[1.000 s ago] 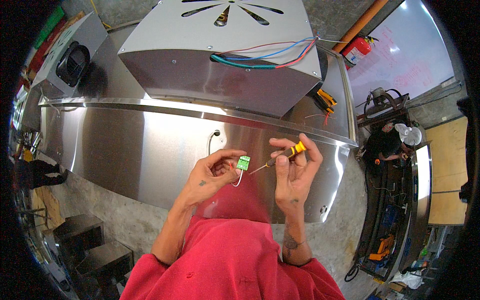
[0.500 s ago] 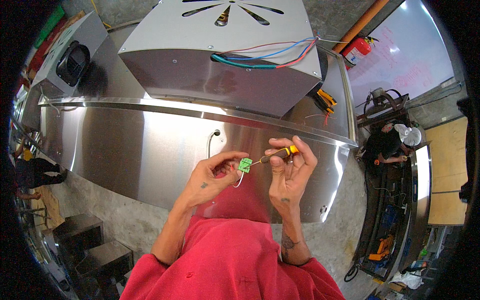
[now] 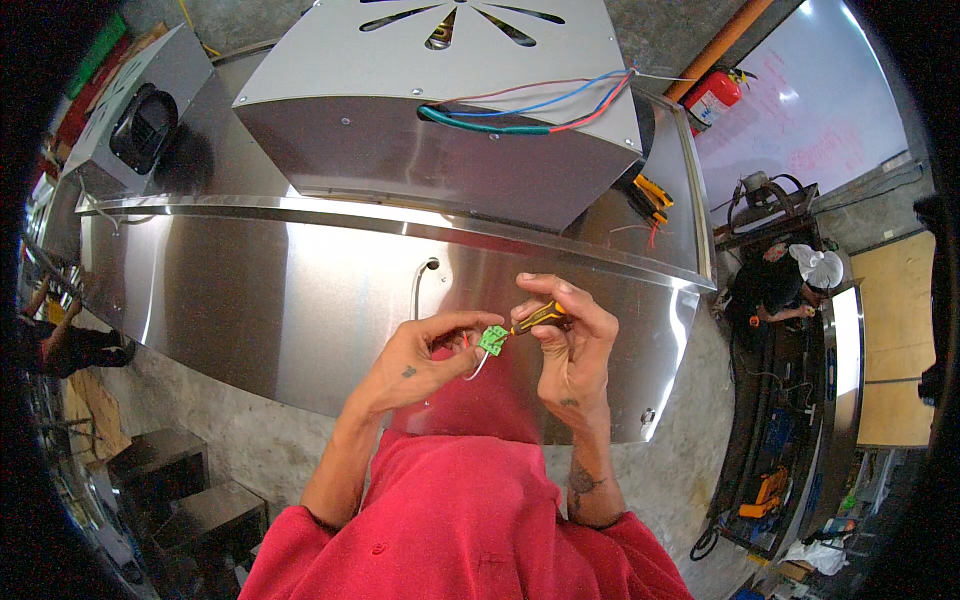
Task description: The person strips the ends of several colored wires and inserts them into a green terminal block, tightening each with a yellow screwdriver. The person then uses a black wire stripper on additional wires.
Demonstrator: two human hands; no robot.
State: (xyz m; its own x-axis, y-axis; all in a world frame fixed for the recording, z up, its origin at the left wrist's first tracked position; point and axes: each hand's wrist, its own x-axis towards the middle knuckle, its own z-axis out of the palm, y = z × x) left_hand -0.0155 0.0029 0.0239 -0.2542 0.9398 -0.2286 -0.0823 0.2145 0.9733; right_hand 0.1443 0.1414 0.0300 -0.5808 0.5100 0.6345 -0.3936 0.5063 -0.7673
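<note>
Between thumb and forefinger, my left hand (image 3: pixel 425 358) pinches a small green terminal block (image 3: pixel 492 340). A white wire (image 3: pixel 479 369) curves down from the block, and a bit of red wire shows near my left fingers. My right hand (image 3: pixel 575 345) grips a yellow and black screwdriver (image 3: pixel 540 318) by its handle. Its tip end meets the block's right side; the exact contact point is too small to tell. Both hands are above a shiny steel panel (image 3: pixel 230 290), where a grey cable (image 3: pixel 417 292) comes out of a round hole.
Beyond the panel stands a grey metal housing (image 3: pixel 420 150) with loose coloured wires (image 3: pixel 530 122). Yellow-handled pliers (image 3: pixel 652 197) lie to its right. A vented box (image 3: pixel 140 110) is at far left. A co-worker (image 3: pixel 780 285) bends over a bench at right; another person (image 3: pixel 70 340) is at left.
My right hand has moved left and slightly down, bringing the screwdriver handle closer to the terminal block. The block has tilted a little in my left fingers.
</note>
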